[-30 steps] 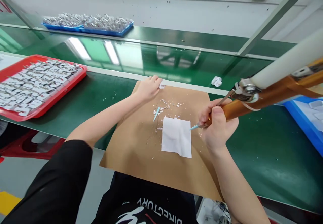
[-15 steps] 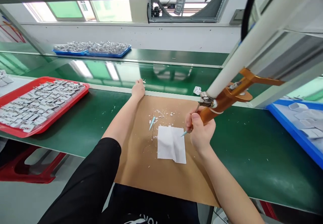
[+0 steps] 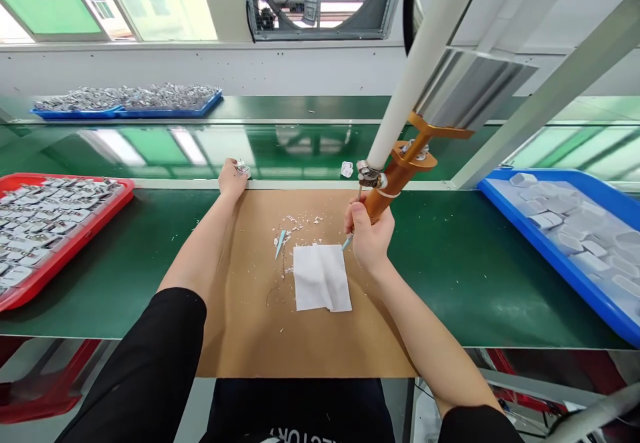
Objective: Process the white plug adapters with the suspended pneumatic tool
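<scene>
My left hand (image 3: 233,179) reaches to the far edge of the brown board (image 3: 250,336), its fingers closed at a small white part (image 3: 243,168) by the green belt. My right hand (image 3: 373,233) is closed around a thin tool with a light-blue pointed tip (image 3: 347,242), angled down to the upper right corner of a folded white cloth or paper (image 3: 323,280). Just above that hand is an orange cylinder (image 3: 397,183); whether the hand touches it I cannot tell. A loose light-blue pointed strip (image 3: 280,244) lies among white crumbs (image 3: 295,223) on the board.
A red tray (image 3: 120,196) of small white-and-metal parts stands left, a blue tray (image 3: 545,256) of clear and white pieces right. Another blue tray (image 3: 210,104) holds metal bits behind. A white part (image 3: 347,168) sits on the belt (image 3: 300,156). A white pipe (image 3: 415,76) slants overhead.
The view has swung to the right, so everything sits further left. More of the white part shows at my left fingertips. The blue tip is now at the white sheet's corner.
</scene>
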The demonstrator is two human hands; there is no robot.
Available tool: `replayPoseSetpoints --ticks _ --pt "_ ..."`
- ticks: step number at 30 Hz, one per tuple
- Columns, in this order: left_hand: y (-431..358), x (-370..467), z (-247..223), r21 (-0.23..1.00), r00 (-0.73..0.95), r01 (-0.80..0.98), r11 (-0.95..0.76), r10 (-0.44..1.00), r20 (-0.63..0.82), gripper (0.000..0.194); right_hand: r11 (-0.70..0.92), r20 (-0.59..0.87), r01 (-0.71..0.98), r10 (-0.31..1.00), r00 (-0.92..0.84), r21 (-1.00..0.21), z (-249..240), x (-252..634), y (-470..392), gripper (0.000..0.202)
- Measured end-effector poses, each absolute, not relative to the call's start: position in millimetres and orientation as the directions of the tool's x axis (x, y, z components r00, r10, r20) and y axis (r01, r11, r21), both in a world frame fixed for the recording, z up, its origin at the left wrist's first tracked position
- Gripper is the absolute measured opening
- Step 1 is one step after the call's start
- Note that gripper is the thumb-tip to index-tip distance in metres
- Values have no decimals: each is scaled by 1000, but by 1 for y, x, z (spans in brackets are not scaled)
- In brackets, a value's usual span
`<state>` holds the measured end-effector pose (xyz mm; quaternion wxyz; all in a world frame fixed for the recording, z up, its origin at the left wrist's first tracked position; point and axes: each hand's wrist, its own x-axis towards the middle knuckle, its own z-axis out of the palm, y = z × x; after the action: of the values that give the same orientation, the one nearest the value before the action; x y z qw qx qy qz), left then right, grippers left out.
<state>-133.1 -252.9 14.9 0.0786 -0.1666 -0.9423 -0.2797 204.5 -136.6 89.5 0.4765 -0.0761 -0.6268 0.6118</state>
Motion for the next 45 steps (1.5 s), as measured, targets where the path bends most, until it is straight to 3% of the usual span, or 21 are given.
replayPoseSetpoints --ticks 9,17,20,22,25,28,36,40,45 --pt "-260 -130 13 469 -942 327 820 242 233 72 321 550 -472 667 -502 -821 81 203 -116 27" --pt "-265 -116 17 373 -946 271 887 173 276 84 339 560 -470 669 -488 -815 79 202 -115 28" --pt "-264 -108 25 312 -908 307 899 178 380 78 315 557 -487 659 -505 -814 81 202 -119 27" --pt "-255 -100 32 228 -845 449 864 328 423 69 308 559 -495 654 -510 -812 82 202 -122 28" --pt "-228 -83 42 118 -676 722 682 658 332 56 309 564 -503 654 -504 -807 84 202 -125 28" --pt "-189 -61 47 93 -553 831 549 794 250 49 308 569 -510 651 -503 -803 85 203 -128 28" --pt "-121 -23 40 108 -508 861 497 850 137 45 304 569 -514 652 -502 -802 85 205 -128 24" --pt "-129 -29 40 79 -550 835 544 821 153 30 311 562 -502 663 -494 -807 84 205 -124 24" --pt "-174 -50 47 0 -567 814 580 796 210 27 276 544 -516 681 -491 -811 82 204 -121 25"
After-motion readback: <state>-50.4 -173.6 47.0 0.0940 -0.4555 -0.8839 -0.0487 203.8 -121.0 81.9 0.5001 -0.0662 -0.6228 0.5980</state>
